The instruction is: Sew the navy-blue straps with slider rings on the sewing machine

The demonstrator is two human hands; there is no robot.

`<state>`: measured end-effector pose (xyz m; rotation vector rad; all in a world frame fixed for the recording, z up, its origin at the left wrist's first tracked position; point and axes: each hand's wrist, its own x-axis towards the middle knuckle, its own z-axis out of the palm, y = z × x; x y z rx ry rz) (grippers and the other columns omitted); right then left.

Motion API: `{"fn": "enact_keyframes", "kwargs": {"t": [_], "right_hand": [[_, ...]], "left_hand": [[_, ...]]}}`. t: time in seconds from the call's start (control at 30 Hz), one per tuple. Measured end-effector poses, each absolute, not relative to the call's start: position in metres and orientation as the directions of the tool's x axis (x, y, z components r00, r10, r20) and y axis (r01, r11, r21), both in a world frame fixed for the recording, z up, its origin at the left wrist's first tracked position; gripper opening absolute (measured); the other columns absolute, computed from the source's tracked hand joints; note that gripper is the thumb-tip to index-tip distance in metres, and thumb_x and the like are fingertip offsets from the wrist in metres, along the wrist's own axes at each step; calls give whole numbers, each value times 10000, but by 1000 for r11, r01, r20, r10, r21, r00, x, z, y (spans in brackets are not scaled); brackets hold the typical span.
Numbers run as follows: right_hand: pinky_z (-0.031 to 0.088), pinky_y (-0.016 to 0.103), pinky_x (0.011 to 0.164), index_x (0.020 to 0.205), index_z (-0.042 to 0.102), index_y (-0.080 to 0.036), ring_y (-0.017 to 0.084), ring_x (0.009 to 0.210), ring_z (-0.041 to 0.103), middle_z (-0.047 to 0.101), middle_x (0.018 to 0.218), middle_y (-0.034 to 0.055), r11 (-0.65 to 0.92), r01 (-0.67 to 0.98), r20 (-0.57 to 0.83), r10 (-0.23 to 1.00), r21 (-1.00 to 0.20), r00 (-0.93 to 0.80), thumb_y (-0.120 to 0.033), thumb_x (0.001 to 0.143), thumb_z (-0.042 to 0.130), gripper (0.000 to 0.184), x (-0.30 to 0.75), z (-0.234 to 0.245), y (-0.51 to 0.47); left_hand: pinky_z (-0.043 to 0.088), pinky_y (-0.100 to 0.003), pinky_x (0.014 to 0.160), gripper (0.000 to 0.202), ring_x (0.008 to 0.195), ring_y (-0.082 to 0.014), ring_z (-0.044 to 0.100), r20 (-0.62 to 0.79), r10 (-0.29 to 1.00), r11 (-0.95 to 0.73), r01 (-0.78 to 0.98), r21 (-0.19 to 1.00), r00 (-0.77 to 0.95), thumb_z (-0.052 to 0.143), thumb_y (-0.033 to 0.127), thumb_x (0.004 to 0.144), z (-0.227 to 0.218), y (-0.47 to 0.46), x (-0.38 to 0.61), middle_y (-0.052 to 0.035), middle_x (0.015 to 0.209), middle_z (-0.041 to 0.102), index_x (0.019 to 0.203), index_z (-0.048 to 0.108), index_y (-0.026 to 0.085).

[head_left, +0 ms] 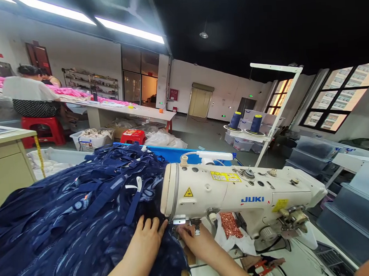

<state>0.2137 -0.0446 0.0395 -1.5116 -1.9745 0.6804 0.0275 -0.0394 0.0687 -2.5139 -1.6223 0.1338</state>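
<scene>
- A person's left hand [148,234] lies flat, fingers spread, on a heap of dark blue patterned fabric [74,218] just left of the needle end of a cream sewing machine [237,197].
- The right hand [194,238] sits under the head of the machine, fingers reaching in at the needle area; whether they pinch the cloth cannot be told.
- The fabric is piled high across the left of the table [299,259], with loose straps trailing over it and its near edge running under both hands.
- A small white bag of red bits [231,230] lies behind the right wrist, and red-handled snips [262,267] rest on the table near the front edge.
- Two blue thread spools [245,123] stand on a white rack beyond the machine.
- At far left, a person in a white top [30,94] sits on a red stool [44,129] at a long table strewn with pink cloth [77,93].
</scene>
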Motion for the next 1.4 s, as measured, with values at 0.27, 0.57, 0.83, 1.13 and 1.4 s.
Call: {"fn": "enact_keyframes", "kwargs": {"t": [0.27, 0.57, 0.83, 1.13, 1.4], "right_hand": [[448, 264, 893, 1025, 718, -250, 191, 1005, 648, 723, 1034, 14, 266, 731, 131, 963, -628, -237, -215, 923, 507, 237, 212, 49, -48], [462, 288, 876, 1048, 712, -247, 211, 1003, 651, 723, 1038, 37, 289, 779, 147, 957, -556, -251, -237, 938, 502, 236, 213, 49, -51], [475, 312, 855, 1054, 705, -261, 232, 970, 659, 718, 1065, 35, 255, 840, 176, 965, -479, -193, -260, 928, 516, 227, 209, 39, -48], [489, 320, 814, 1093, 653, -259, 233, 938, 668, 727, 1002, 20, 319, 869, 278, 935, -379, -222, -259, 887, 600, 213, 202, 22, -47], [467, 327, 844, 1046, 658, -251, 236, 956, 661, 725, 1023, 25, 247, 857, 202, 964, -452, -171, -215, 880, 555, 199, 198, 15, -41]], "left_hand": [[360, -579, 1031, 682, 1110, -311, 604, -26, 886, -463, 876, -139, 464, 294, -42, 803, 77, -36, 21, -170, 1204, 628, 1346, 517, 304], [329, -545, 1080, 732, 1213, -294, 544, -143, 808, -575, 818, 19, 571, 381, -24, 708, 87, -35, 6, -167, 1281, 582, 1370, 492, 267], [201, -560, 1145, 735, 1322, -258, 437, -106, 744, -654, 751, 86, 660, 356, -41, 710, 62, -22, 4, -130, 1380, 532, 1382, 474, 231], [103, -593, 1158, 603, 1307, -226, 459, 82, 757, -653, 743, 150, 648, 345, 20, 796, 46, -15, 4, -90, 1339, 575, 1315, 546, 251], [240, -500, 1159, 661, 1351, -224, 397, -54, 715, -673, 708, 213, 697, 385, 7, 736, 41, -6, 9, -117, 1425, 480, 1370, 478, 170]]}}
